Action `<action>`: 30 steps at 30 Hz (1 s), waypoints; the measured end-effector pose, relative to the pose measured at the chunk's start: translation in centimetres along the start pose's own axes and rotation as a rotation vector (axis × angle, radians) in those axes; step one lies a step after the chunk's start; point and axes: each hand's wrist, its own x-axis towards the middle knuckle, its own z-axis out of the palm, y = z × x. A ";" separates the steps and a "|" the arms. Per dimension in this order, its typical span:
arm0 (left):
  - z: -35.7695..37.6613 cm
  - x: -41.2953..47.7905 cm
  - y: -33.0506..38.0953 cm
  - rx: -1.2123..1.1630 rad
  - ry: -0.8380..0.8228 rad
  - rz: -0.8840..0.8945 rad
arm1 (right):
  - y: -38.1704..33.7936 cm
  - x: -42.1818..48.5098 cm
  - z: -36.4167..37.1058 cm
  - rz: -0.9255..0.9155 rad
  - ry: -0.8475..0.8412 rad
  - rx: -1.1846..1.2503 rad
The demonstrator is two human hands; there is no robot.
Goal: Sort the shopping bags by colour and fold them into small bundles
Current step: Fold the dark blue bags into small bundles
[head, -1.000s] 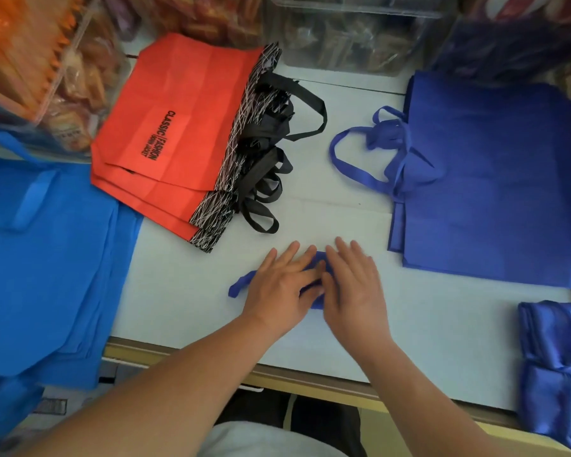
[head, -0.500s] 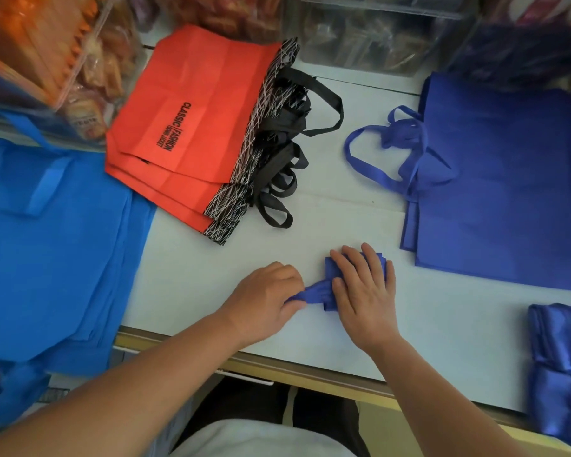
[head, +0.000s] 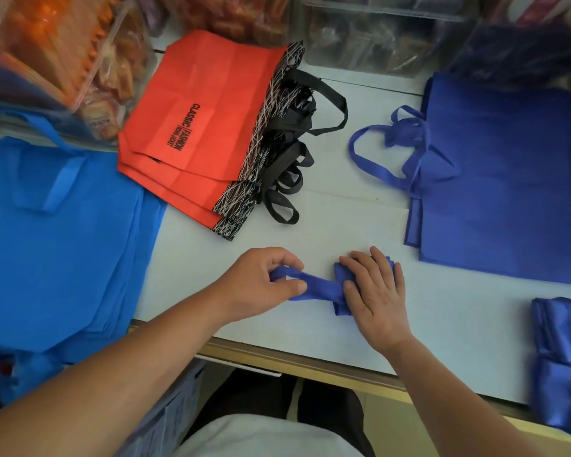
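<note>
While the right hand (head: 374, 291) presses a dark blue bundle (head: 341, 275) on the worktop (head: 360, 199), the left hand (head: 261, 282) pinches its strap (head: 317, 286).
Right fingers (head: 379, 268) lie straight; red bags (head: 211, 120) sit behind.

Soft even daylight, faint shadows on bench (head: 360, 206); wide-angle bending and blur toward edges, centre sharp.

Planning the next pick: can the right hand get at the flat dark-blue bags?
Probably yes: only bare table lies between the right hand and the dark-blue bags, though it now presses the bundle.
</note>
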 end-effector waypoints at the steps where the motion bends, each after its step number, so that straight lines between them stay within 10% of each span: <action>1: -0.1 0.4 -0.4 0.054 0.020 -0.018 | -0.2 0.0 -0.1 0.018 -0.015 0.001; 5: 0.3 1.5 -1.5 0.111 0.062 -0.145 | -0.6 0.1 -0.1 0.028 -0.031 -0.048; 12: 1.7 1.5 -1.7 -0.621 0.143 -0.310 | -1.5 0.3 1.0 0.093 0.019 -0.185; 23: 3.6 3.0 -2.7 -0.218 0.415 -0.500 | -4.1 0.3 2.3 0.179 0.030 -0.272; 27: 3.2 2.7 -3.9 0.050 0.496 -0.333 | -4.3 0.5 2.7 0.203 0.022 -0.357; 30: 1.8 1.9 -4.6 0.343 0.521 0.176 | -4.0 0.6 2.8 0.177 0.023 -0.366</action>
